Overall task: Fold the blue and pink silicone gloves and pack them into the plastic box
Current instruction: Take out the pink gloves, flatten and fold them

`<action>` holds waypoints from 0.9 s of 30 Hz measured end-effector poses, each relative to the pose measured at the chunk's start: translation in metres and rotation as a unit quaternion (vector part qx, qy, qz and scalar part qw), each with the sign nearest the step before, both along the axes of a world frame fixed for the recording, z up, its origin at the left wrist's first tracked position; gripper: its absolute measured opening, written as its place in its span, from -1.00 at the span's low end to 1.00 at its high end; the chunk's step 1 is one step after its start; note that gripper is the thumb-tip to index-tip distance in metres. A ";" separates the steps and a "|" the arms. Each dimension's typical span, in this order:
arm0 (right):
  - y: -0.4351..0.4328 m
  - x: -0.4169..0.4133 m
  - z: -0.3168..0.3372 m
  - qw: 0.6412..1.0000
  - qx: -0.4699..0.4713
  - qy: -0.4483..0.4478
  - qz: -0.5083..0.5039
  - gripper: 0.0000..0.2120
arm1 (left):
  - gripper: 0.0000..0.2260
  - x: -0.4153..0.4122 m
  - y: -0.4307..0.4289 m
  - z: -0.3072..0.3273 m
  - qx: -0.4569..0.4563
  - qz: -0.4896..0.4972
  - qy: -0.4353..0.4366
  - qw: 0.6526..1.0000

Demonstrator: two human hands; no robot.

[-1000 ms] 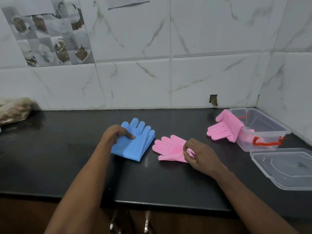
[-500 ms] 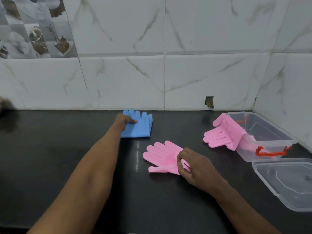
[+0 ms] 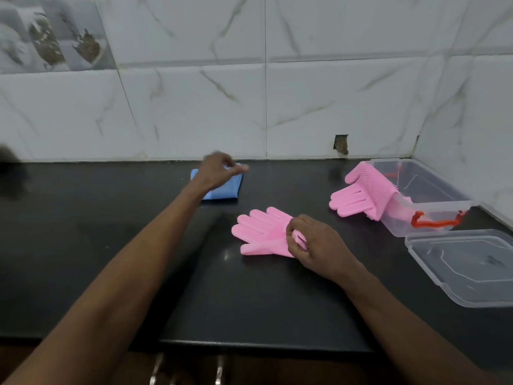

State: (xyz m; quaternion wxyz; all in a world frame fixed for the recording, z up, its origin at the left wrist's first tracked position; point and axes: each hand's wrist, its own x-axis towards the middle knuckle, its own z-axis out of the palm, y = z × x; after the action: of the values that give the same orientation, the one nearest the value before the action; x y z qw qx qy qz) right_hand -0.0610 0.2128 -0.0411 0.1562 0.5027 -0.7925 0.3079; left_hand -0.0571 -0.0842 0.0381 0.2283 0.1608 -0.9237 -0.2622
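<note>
1. Folding is the step in hand; the right hand [image 3: 319,245] has its fingers [image 3: 291,232] pinched shut on the cuff of the pink glove [image 3: 261,232], which lies mid-bench [image 3: 83,245].
2. The left hand [image 3: 216,170] hovers, fingers loosely curled and holding nothing, over the folded blue glove [image 3: 222,191] near the wall.
3. A second pink glove [image 3: 361,193] drapes over the rim of the plastic box [image 3: 433,207]; its lid [image 3: 466,268] lies just beside it.
4. Next, probably: fold the cuff over the pink glove's fingers, then carry it to the box.

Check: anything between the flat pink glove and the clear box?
Yes, head view: a second pink glove draped over the box rim; otherwise bare black counter.
</note>
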 end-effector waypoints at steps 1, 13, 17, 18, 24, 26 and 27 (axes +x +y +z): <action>0.001 0.000 0.001 1.000 -0.017 -0.025 0.000 -0.95 | -0.58 0.015 0.018 0.002 0.014 -0.100 -0.050 0.994; 0.033 0.000 0.064 0.982 0.046 -0.183 -0.022 -0.35 | -0.78 0.092 0.084 -0.041 -0.119 -0.155 -0.045 0.980; 0.043 -0.008 0.079 0.986 0.147 0.048 -0.062 -0.56 | -0.74 0.105 0.065 -0.038 -0.139 -0.076 0.069 0.985; 0.043 -0.006 0.078 0.977 0.159 0.117 -0.080 -0.58 | -0.71 0.110 0.058 -0.036 -0.171 -0.061 0.091 0.979; 0.079 0.001 0.040 0.936 0.339 0.026 -0.089 -0.45 | -0.50 0.170 0.024 -0.036 -0.083 -0.202 -0.180 0.959; 0.090 0.001 0.034 0.959 0.238 -0.087 -0.124 -0.48 | -0.49 0.185 0.012 -0.028 0.077 -0.223 -0.122 0.964; 0.090 0.001 0.033 0.962 0.183 -0.116 -0.166 -0.55 | -0.54 0.185 0.008 -0.025 0.117 -0.182 -0.075 0.973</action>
State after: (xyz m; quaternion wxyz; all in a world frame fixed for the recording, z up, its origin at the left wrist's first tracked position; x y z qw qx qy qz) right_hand -0.0601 0.3033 -0.0082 0.0172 0.3452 -0.9203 0.1831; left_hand 0.1282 -0.0759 0.0127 0.0865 0.0345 -0.9148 -0.3930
